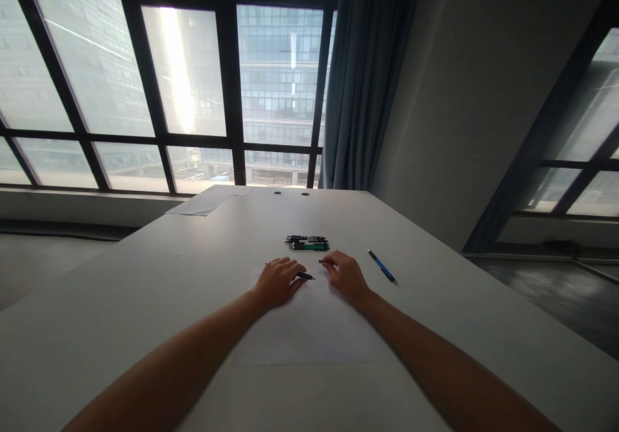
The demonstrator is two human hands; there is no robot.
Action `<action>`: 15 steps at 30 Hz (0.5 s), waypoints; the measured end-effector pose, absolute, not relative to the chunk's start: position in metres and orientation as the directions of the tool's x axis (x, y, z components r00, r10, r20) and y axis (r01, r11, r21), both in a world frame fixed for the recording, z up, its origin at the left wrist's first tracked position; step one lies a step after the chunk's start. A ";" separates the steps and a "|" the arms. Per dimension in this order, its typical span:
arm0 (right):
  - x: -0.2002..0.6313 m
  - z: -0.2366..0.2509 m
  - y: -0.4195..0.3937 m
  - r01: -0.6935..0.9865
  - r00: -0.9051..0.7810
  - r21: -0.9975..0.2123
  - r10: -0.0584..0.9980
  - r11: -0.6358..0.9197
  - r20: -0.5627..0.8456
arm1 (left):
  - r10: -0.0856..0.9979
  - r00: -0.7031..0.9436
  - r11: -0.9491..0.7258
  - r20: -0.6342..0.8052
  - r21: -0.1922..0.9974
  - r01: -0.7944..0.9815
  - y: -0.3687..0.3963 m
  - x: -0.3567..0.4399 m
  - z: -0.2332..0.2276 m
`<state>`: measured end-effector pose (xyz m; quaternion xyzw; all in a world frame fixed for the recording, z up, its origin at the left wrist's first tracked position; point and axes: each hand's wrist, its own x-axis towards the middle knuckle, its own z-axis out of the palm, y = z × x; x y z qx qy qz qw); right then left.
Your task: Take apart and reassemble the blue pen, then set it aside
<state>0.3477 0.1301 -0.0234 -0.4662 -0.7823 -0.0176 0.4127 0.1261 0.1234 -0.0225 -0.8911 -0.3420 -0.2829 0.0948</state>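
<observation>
My left hand (279,282) is closed around a dark pen (304,275), whose tip points right. Opposite it, my right hand (346,276) pinches a small dark piece (321,262) between thumb and fingertips, too small to name. A short gap lies between the pen's tip and the right fingers. Both hands rest over a white sheet of paper (309,338) on the table. Just beyond them lies a group of several pens (307,243), dark ones with a green one nearest. To the right of my right hand, a blue pen (382,267) lies at a slant.
The long white table (203,329) reaches toward the windows. Papers (203,201) lie at its far left edge. Two round fittings (277,193) are set near the far end. A blue-grey curtain (367,84) hangs behind, beside a wall on the right.
</observation>
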 end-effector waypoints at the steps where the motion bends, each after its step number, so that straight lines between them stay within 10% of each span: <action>1: 0.353 -0.021 0.132 0.802 -0.271 -0.257 0.712 0.539 0.647 | 0.566 0.610 -0.746 0.555 0.029 0.665 0.123 0.127 -0.021; 7: 0.377 -0.001 0.143 0.902 -0.432 0.212 0.799 0.377 0.418 | 0.595 0.615 -0.737 0.517 0.047 0.674 0.121 0.128 -0.018; 15: 0.377 -0.005 0.148 0.874 -0.484 0.229 0.805 0.428 0.343 | 0.592 0.623 -0.748 0.511 0.062 0.661 0.123 0.128 -0.020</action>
